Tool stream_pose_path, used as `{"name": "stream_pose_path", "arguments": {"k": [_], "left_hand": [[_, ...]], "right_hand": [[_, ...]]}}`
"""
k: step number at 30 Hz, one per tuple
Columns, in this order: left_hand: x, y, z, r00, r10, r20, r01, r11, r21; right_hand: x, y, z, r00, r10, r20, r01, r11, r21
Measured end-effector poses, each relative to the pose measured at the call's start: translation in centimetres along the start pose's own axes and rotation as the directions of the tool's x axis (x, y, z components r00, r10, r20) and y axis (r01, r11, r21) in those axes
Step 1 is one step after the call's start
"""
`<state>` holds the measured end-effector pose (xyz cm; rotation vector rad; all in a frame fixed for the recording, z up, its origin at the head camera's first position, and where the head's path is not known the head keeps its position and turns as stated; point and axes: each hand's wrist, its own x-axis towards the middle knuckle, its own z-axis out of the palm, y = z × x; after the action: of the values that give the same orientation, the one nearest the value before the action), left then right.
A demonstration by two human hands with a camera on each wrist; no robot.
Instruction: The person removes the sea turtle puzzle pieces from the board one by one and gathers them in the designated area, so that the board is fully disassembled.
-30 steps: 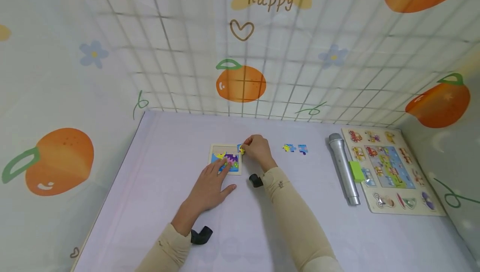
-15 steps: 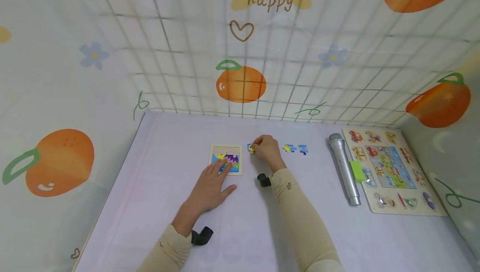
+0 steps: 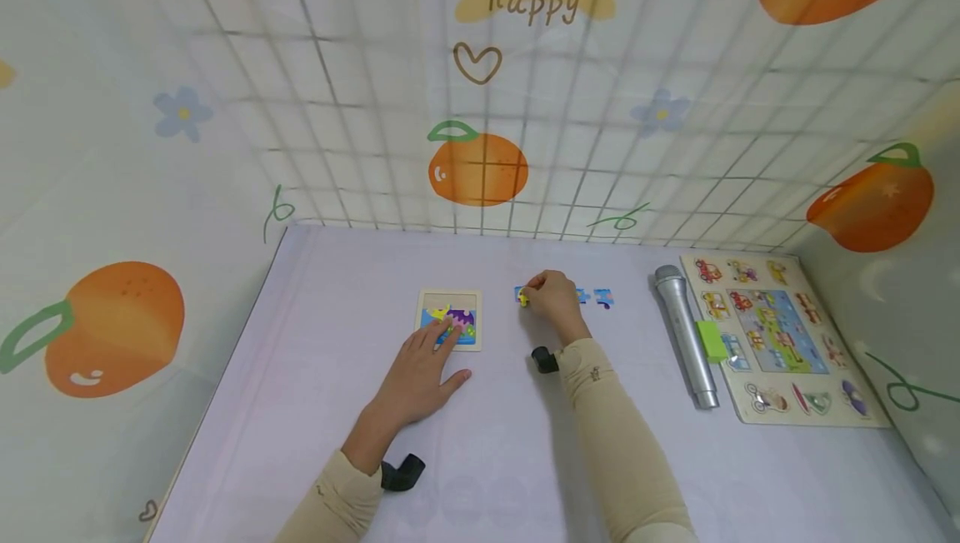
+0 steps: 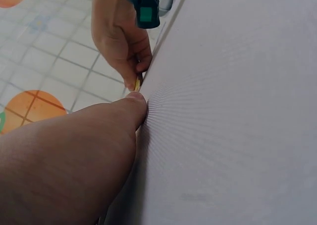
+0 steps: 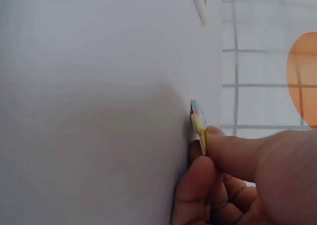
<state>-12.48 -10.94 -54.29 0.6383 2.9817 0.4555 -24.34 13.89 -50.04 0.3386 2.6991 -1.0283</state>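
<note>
A small wooden puzzle tray [image 3: 480, 310] lies mid-table, its lower part filled with blue, yellow and purple pieces and its upper strip bare wood. My left hand [image 3: 420, 372] rests with straight fingers on the tray's pieces. To the right of the tray, my right hand [image 3: 555, 301] pinches a blue and yellow jigsaw piece [image 3: 522, 296] between thumb and fingers. In the right wrist view that jigsaw piece [image 5: 199, 123] is held on edge, close over the table. Behind the right hand lies a partly hidden blue piece, with another jigsaw piece [image 3: 603, 297] beside it.
A silver microphone [image 3: 686, 335] lies to the right, with a lime-green block [image 3: 712, 341] against it. Beyond them is a wooden vehicle puzzle board [image 3: 840, 410]. A printed cloth backdrop [image 3: 480, 243] rises along the table's back edge.
My right hand has moved right, away from the tray's right edge, carrying the jigsaw piece toward the loose pieces. The left hand has stayed on the tray.
</note>
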Motion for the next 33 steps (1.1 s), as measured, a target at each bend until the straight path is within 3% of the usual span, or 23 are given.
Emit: {"name": "stream_pose_path", "arguments": {"k": [6,12,21,33], "left_hand": [[-0.03,-0.01,-0.02,1.000,-0.010,0.025,0.010,1.000,-0.002],[-0.09,0.11,-0.06,1.000,-0.004,-0.003,0.004,1.000,-0.017],[-0.18,0.23,-0.45,1.000,-0.008,-0.003,0.008,1.000,-0.027],[-0.25,0.19,-0.33,1.000,-0.001,-0.015,0.000,0.999,-0.034]], "right_hand": [[-0.07,0.38,-0.36,1.000,0.023,-0.013,-0.023,1.000,-0.007],[-0.14,0.44,-0.36,0.999,0.029,-0.035,-0.029,0.999,-0.013],[-0.69,0.41,-0.11,0.990,-0.034,-0.136,0.032,0.999,-0.018],[-0.68,1.05,0.30,0.979,-0.065,-0.194,0.061,0.998,-0.026]]}}
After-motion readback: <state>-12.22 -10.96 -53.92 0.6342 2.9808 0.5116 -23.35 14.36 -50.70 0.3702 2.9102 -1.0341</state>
